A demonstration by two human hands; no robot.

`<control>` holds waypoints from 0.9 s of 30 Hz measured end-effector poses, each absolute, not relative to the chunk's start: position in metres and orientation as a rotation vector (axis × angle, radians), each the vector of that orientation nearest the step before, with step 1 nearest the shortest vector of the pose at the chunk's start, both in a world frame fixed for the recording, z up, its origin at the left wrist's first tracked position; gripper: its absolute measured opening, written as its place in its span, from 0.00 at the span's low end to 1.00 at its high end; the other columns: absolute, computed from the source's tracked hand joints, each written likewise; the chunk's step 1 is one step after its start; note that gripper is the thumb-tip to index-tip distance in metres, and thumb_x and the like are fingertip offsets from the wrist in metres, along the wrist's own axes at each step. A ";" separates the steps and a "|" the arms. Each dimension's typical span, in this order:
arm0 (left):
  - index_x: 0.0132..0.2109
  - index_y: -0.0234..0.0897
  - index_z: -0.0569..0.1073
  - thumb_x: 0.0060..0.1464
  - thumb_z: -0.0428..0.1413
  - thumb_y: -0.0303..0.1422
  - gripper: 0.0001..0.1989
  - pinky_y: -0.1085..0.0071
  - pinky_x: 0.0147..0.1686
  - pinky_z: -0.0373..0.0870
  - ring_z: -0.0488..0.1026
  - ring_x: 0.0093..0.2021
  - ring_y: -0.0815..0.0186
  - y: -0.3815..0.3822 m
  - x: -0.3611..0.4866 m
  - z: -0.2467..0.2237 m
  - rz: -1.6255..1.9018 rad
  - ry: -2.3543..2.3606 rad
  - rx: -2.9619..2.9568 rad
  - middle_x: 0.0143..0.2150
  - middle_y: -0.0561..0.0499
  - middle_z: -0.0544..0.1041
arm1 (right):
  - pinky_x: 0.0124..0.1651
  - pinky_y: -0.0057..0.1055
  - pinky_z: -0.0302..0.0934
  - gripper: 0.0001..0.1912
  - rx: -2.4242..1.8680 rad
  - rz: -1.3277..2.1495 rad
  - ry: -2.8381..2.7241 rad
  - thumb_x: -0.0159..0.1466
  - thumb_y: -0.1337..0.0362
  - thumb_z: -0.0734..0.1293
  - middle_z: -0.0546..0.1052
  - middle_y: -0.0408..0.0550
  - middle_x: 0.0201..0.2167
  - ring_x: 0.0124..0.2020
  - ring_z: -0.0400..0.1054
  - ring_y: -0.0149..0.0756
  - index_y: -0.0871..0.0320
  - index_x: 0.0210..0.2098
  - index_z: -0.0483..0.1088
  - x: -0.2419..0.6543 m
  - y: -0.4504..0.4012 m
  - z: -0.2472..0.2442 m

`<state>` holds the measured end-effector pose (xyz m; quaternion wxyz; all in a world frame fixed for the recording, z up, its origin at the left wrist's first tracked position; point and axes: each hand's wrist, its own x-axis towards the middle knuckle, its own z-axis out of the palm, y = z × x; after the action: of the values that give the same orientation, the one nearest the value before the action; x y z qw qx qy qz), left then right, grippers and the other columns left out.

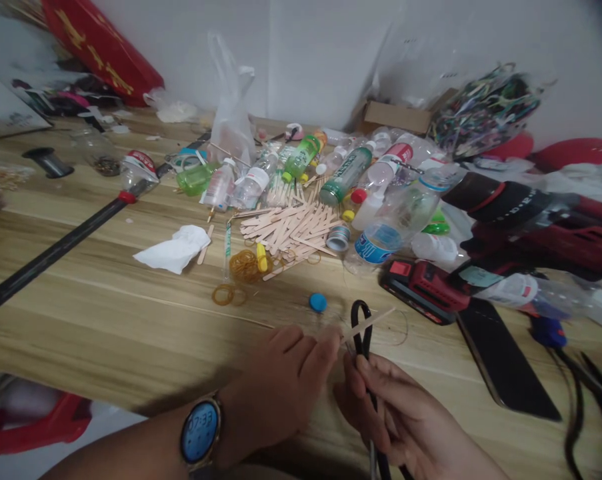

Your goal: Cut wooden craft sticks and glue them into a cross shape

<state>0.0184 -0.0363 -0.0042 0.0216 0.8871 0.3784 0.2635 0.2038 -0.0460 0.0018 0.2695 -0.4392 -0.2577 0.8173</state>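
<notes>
- Leftmost, I saw a dark rod (55,260) lying across the tabletop (155,323), well apart from the work.
- Nearer the middle, the left hand (281,380) had its fingers nearly together, seemingly pinching the lower end of a pale strip (381,317); blur kept me from judging how firmly.
- Next, a blue cap (317,303) sat just beyond that hand.
- Further right, the strip slanted across a black loop (365,345) above the tabletop; I couldn't tell whether it went through or only in front. I judged it light, thin and likely to bend or snap, best taken close to the crossing.
- The loop looked light, smooth, perhaps slippery, yet springy enough to keep its curve. I favoured a hold just below the bend.
- There, the right hand (405,407) had thumb and fingers closed around its stem.
- Rightmost, a phone (508,363) lay flat near a drill (541,227).
</notes>
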 end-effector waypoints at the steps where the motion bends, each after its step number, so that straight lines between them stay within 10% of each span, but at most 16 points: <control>1: 0.58 0.27 0.63 0.62 0.42 0.19 0.19 0.65 0.31 0.71 0.75 0.31 0.60 -0.036 0.019 -0.005 0.805 1.177 2.746 0.33 0.47 0.79 | 0.14 0.19 0.33 0.23 -1.264 2.126 -0.794 0.60 0.43 0.69 0.66 0.38 0.13 0.13 0.47 0.22 0.58 0.29 0.68 0.204 -0.046 0.001; 6: 0.53 0.31 0.68 0.63 0.44 0.22 0.15 0.66 0.30 0.74 0.77 0.31 0.60 -0.045 0.030 -0.006 0.647 1.386 2.572 0.35 0.46 0.80 | 0.28 0.29 0.62 0.19 -1.451 0.993 -1.720 0.67 0.51 0.64 0.76 0.49 0.24 0.25 0.67 0.35 0.56 0.27 0.76 0.215 -0.045 -0.020; 10: 0.52 0.32 0.69 0.65 0.43 0.25 0.14 0.67 0.25 0.72 0.77 0.26 0.60 -0.051 0.037 -0.006 0.605 1.485 2.483 0.29 0.49 0.79 | 0.36 0.35 0.66 0.13 -1.421 0.757 -1.742 0.63 0.53 0.67 0.79 0.52 0.31 0.37 0.71 0.44 0.53 0.38 0.79 0.222 -0.043 -0.027; 18: 0.56 0.24 0.62 0.65 0.38 0.20 0.16 0.66 0.24 0.69 0.74 0.27 0.61 -0.037 0.016 -0.007 0.791 1.148 2.942 0.30 0.47 0.79 | 0.14 0.20 0.33 0.24 -1.500 2.071 -1.023 0.63 0.40 0.63 0.66 0.39 0.13 0.13 0.47 0.25 0.56 0.32 0.68 0.208 -0.045 0.002; 23: 0.56 0.25 0.63 0.60 0.42 0.18 0.18 0.65 0.25 0.72 0.77 0.28 0.60 -0.046 0.027 -0.010 0.710 1.331 2.718 0.32 0.46 0.80 | 0.26 0.29 0.63 0.22 -1.504 1.032 -1.743 0.67 0.47 0.61 0.77 0.50 0.25 0.26 0.70 0.38 0.56 0.30 0.76 0.215 -0.047 -0.019; 27: 0.54 0.24 0.66 0.61 0.45 0.20 0.15 0.65 0.21 0.71 0.76 0.24 0.58 -0.055 0.039 -0.014 0.697 1.466 2.635 0.28 0.46 0.78 | 0.39 0.33 0.67 0.16 -1.470 0.559 -1.876 0.67 0.55 0.62 0.80 0.53 0.35 0.41 0.73 0.44 0.54 0.45 0.78 0.227 -0.047 -0.031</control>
<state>0.0393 -0.0552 -0.0144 0.0236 0.8512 0.4735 0.2252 0.2272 -0.0474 -0.0308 0.3400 -0.5648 -0.7206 0.2147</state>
